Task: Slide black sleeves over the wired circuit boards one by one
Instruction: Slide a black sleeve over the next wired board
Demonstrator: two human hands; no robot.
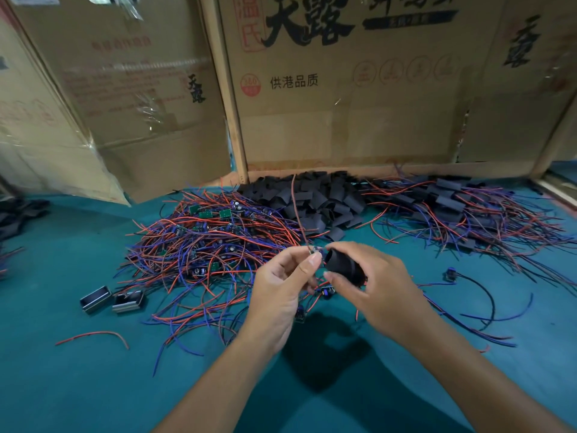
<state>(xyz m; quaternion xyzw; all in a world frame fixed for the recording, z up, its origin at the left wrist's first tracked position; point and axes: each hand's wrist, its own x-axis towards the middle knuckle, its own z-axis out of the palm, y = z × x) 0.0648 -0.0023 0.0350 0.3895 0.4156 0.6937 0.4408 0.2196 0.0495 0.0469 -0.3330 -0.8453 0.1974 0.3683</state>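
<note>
My right hand point(377, 285) grips a black sleeve point(342, 264), its open mouth turned toward my left hand. My left hand point(285, 289) pinches a small wired circuit board point(316, 252) at the sleeve's mouth; the board is mostly hidden by my fingers. Its wires point(296, 210) rise up and away from the hands. A heap of bare wired boards point(215, 235) with red and blue wires lies behind and to the left. Loose black sleeves point(315, 198) are piled at the back centre. Boards with sleeves on them point(452, 207) lie heaped at the back right.
The worktop is a teal mat point(78, 385). Two small metal cases point(112, 299) lie at the left. A loose red wire point(96, 336) and a few stray wired boards point(451, 274) lie nearby. Cardboard boxes point(343, 89) wall off the back.
</note>
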